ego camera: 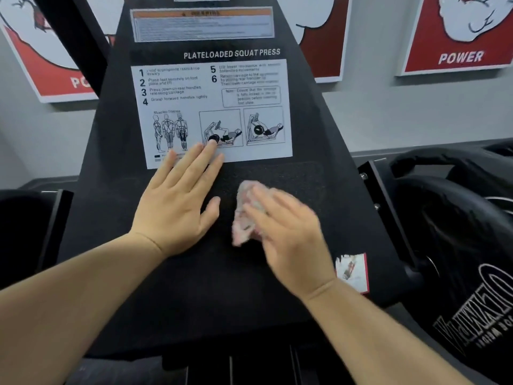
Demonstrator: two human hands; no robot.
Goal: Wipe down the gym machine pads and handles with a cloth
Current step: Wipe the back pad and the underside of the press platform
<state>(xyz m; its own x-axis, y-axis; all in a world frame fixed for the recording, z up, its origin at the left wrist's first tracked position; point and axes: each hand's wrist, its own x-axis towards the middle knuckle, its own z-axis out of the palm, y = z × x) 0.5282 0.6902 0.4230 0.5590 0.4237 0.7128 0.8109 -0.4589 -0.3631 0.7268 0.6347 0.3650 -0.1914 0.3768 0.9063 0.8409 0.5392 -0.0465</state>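
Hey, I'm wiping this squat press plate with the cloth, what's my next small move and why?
Probably slide the cloth, under your right hand, rightward toward the edge of the plate: open black surface lies there, while your left hand rests flat just left of the cloth, blocking that way.

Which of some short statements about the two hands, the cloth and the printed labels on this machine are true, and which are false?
1. The left hand lies flat on the black plate. True.
2. The cloth is under the left hand. False: it is crumpled under the right hand, which presses it on the plate.
3. The left fingertips overlap the lower edge of the instruction sheet. True.
4. The heading above the sheet reads LEG CURL. False: it reads PLATELOADED SQUAT PRESS.
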